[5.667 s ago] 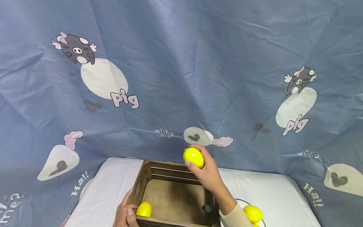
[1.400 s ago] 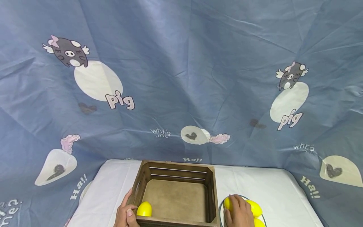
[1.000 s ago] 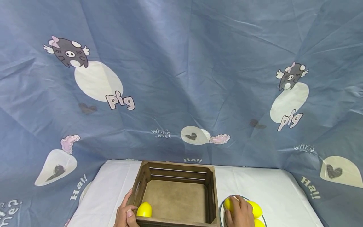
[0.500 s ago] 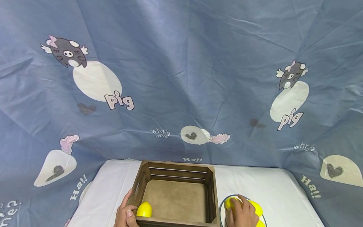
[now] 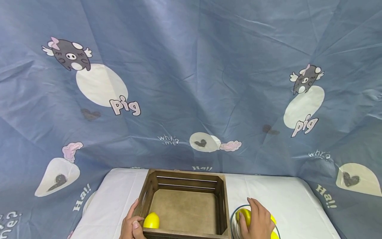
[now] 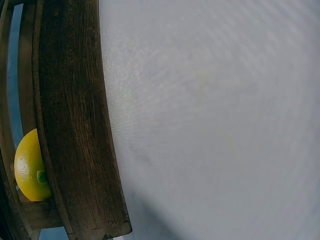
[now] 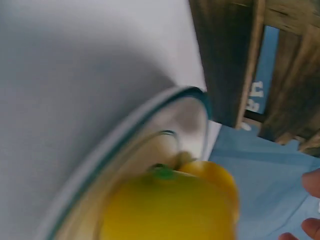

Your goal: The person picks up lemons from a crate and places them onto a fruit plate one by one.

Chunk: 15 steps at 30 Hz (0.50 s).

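My left hand (image 5: 131, 224) grips the near left corner of a brown wooden crate (image 5: 191, 176). One yellow lemon (image 5: 151, 220) lies inside by that corner; the left wrist view shows this lemon (image 6: 31, 170) behind the dark crate wall (image 6: 75, 125). Right of the crate, my right hand (image 5: 259, 220) is over a white plate with a dark green rim (image 5: 233, 214), its fingers extended beside a lemon (image 5: 244, 215). More yellow lemons (image 5: 273, 219) show partly behind that hand. Up close in the right wrist view, a blurred lemon (image 7: 170, 210) sits in the plate (image 7: 112, 140), apart from the visible fingertips (image 7: 312, 184).
White cloth (image 5: 277, 192) covers the table. A blue curtain (image 5: 167, 83) with pig prints hangs right behind it. The crate's right wall (image 5: 223, 205) stands close to the plate.
Seconds ago my right hand held a lemon above the crate; then it was over a lemon on the plate. Now its fingers have straightened and moved off rightward, uncovering that lemon. The left hand stays.
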### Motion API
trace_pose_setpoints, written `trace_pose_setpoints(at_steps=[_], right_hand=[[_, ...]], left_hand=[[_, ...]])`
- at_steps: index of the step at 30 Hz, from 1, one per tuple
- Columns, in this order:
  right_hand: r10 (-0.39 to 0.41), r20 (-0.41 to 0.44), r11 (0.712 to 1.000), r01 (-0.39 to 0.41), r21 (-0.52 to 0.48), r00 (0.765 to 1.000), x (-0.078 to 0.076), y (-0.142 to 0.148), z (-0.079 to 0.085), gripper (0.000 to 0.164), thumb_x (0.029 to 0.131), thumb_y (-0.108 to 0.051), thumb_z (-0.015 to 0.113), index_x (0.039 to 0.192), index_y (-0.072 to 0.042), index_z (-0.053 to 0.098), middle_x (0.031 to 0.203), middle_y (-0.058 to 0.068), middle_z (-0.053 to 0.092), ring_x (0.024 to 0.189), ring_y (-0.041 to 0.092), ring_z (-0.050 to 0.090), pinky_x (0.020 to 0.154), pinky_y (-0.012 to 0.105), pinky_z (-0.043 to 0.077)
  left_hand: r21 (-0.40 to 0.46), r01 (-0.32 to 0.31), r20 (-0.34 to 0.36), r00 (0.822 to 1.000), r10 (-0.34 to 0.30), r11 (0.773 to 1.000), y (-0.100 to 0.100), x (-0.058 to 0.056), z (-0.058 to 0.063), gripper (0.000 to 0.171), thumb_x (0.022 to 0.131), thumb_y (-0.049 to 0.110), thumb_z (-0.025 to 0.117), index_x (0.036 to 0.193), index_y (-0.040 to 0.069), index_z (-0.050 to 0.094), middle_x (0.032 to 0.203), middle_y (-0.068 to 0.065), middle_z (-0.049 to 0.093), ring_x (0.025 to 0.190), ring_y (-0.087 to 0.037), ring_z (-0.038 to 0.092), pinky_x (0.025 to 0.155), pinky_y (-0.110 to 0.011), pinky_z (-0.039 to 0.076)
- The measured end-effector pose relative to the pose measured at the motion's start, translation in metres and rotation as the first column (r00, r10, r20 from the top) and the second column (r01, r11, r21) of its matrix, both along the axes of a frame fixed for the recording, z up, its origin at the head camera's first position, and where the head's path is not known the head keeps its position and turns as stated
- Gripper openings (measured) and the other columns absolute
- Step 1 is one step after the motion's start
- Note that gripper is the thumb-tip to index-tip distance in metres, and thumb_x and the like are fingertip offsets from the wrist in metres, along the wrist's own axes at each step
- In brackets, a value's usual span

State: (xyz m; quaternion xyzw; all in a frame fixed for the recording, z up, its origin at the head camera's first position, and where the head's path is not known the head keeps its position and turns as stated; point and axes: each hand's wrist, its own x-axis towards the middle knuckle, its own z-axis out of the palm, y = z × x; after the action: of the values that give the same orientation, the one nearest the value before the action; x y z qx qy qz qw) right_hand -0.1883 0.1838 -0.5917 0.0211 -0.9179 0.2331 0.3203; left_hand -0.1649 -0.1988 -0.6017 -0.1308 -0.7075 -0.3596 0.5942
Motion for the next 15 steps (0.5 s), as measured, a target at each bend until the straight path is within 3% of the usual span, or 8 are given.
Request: trace_pose_setpoints(at_steps=[8, 15], right_hand=[[0.072, 0.006, 0.996, -0.071, -0.059, 0.997, 0.002, -0.013, 0.028, 0.071, 0.078, -0.016, 0.084, 0.141, -0.005, 0.054, 0.134, 0.019, 0.057, 0.118, 0.042, 0.049, 0.081, 0.050, 0.030], [0.190, 0.014, 0.981, -0.189, -0.038, 0.982, -0.001, -0.020, 0.061, 0.075, 0.079, -0.018, 0.086, 0.144, -0.003, 0.052, 0.142, 0.017, 0.054, 0.127, 0.038, 0.047, 0.094, 0.052, 0.032]], left_hand=[[0.001, 0.004, -0.045, 0.999, -0.004, 1.000, 0.000, -0.002, -0.003, 0.041, 0.106, 0.003, 0.031, 0.075, -0.008, 0.057, 0.114, -0.043, 0.064, 0.119, -0.016, 0.062, 0.090, -0.019, 0.041], [0.098, -0.059, 0.018, 0.998, 0.058, 0.993, 0.010, 0.005, -0.001, 0.032, 0.101, -0.003, 0.036, 0.077, -0.007, 0.058, 0.118, -0.038, 0.067, 0.117, -0.015, 0.064, 0.090, -0.017, 0.039]])
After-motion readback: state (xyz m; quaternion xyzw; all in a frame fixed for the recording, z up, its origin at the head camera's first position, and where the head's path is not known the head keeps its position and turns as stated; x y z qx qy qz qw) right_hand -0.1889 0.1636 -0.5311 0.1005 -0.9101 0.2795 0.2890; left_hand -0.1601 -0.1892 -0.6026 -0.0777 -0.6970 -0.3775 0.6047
